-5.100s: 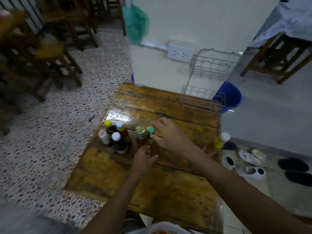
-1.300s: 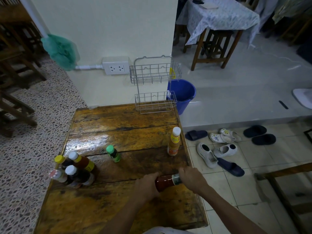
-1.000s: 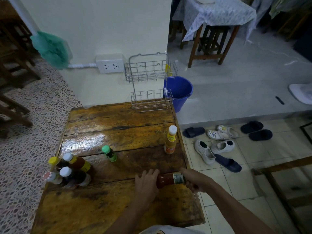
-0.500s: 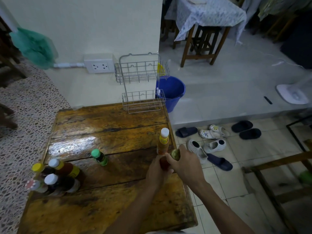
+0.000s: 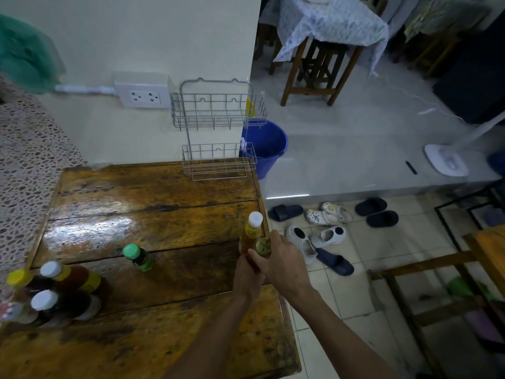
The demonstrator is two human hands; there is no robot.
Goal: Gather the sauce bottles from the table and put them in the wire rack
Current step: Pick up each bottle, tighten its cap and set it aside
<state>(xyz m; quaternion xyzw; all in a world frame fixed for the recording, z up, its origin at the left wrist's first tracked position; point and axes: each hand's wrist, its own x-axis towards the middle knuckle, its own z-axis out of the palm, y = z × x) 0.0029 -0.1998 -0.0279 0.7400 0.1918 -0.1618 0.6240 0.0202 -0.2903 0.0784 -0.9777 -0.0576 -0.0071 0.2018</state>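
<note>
Both hands hold a red sauce bottle with a gold lid [image 5: 263, 246] upright at the table's right edge. My right hand [image 5: 281, 262] grips it near the lid and my left hand [image 5: 247, 277] wraps its lower part, hiding most of it. Just behind it stands an orange bottle with a white cap [image 5: 251, 231]. A small green-capped bottle [image 5: 137, 257] stands mid-table. Several bottles [image 5: 52, 292] cluster at the left edge. The two-tier wire rack [image 5: 218, 132] stands empty at the table's far edge against the wall.
The wooden table [image 5: 142, 209] ends just right of my hands. Below that edge lie several shoes [image 5: 314, 236] on the tiled floor. A blue bucket [image 5: 269, 144] sits behind the rack. A wall socket [image 5: 143, 91] is left of the rack.
The red bottle lay on its side near the table's front; both hands stood it upright and moved it forward beside the orange bottle. The view shifted right.
</note>
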